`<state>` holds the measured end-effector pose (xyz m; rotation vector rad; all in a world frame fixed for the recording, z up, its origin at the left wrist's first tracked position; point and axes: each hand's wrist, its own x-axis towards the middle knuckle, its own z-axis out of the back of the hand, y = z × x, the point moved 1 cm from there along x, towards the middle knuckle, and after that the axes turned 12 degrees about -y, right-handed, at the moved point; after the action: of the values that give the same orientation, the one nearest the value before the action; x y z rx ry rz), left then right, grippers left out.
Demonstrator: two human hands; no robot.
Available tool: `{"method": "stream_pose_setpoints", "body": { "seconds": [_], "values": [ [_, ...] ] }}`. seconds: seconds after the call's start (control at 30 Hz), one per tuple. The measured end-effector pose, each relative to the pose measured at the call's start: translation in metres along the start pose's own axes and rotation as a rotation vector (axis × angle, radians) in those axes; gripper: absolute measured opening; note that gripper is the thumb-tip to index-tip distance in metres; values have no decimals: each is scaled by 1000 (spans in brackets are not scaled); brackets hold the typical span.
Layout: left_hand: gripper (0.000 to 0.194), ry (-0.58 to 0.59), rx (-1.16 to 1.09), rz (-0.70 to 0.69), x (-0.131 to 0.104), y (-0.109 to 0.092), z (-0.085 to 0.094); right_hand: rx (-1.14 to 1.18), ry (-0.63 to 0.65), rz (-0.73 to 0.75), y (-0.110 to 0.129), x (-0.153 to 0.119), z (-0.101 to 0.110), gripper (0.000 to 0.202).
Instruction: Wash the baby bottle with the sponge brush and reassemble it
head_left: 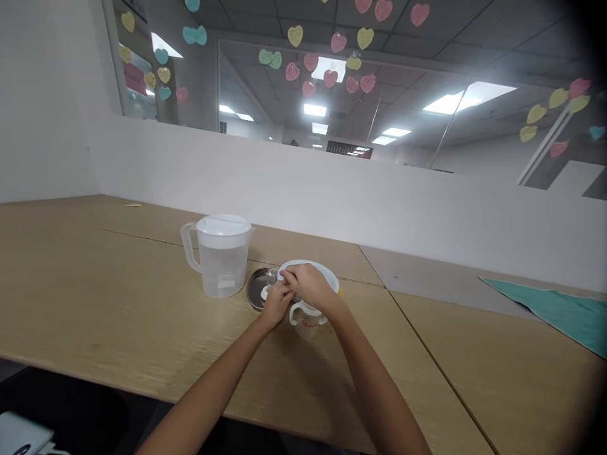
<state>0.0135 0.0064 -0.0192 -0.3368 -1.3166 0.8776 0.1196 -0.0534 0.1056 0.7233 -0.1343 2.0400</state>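
Observation:
My left hand and my right hand meet with their fingertips together, just above and behind a small clear cup with two white handles. Both hands are closed in a pinch; whatever is between the fingers is hidden. Red lettering runs across the cup's front, and it stands upright on the table. Left of my left hand lies an oval metal tray with a small white part and a clear rounded piece in it. Behind my right hand is a white round dish, partly covered.
A clear plastic pitcher with a white lid stands left of the tray. Something yellow shows beside the dish. A green cloth lies at the right on the wooden table. A white wall and a window rise behind.

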Motion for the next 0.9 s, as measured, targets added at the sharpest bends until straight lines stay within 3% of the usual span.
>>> {"method": "stream_pose_setpoints", "body": {
  "seconds": [0.17,0.37,0.53,0.67,0.77,0.9],
  "values": [
    [30,20,-12,-16,-1,-2,0,28,27,15,-10,2,-5,35],
    [27,-108,-58,46,2,1,6,-27,91,16,-25,2,-13,32],
    [29,-94,-77,34,3,-4,8,-48,7,61,-26,5,-12,28],
    [31,-56,-69,34,3,-10,8,-168,-57,4,-25,6,-11,32],
    [31,-71,-53,45,3,-10,9,-287,-40,-24,-24,5,-15,39],
    [29,-78,-25,55,2,-5,7,-385,12,29,-20,6,-23,33]
  ]
}}
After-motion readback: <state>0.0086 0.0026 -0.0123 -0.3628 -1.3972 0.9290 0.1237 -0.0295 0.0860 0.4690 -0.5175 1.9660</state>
